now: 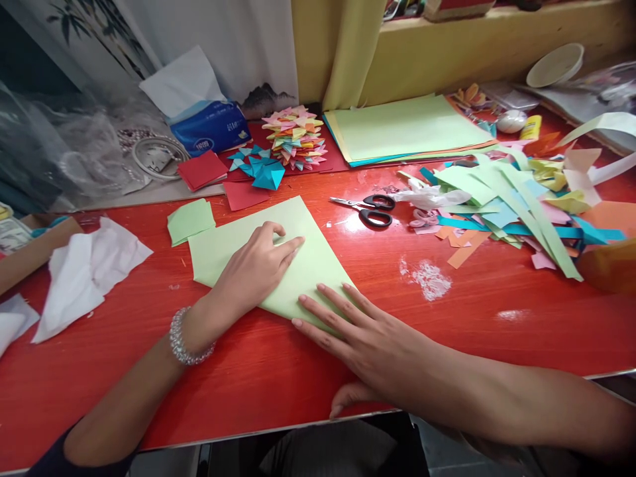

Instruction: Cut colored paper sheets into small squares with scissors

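- A light green sheet [315, 265] lies flat on the red surface [477, 324], in front of the person, with 2 hands on it.
- The left hand [256, 265] rests on the middle of the sheet; its fingers are partly curled, the index finger reaching to the right. Whether they pinch anything cannot be told.
- A clear beaded bracelet [191, 338] circles the left wrist.
- The right hand [368, 338] is released and spread: 4 fingers lie over the sheet's near right edge, while the thumb sits off the paper, near the surface's front edge.
- Small green papers [190, 222] lie at the sheet's far left side, meeting its edge.
- Beyond the sheet are red papers [203, 170], blue folded paper [268, 172] and a many-coloured pointed paper stack [297, 139], with a blue tissue pack [211, 129] behind.
- Black-handled scissors [376, 211] lie apart from the sheet, blades toward the left.
- To their right is a heap of coloured paper strips [521, 205]; large coloured sheets [397, 129] lie stacked behind.
- Crumpled white tissue [94, 262] lies at far left.
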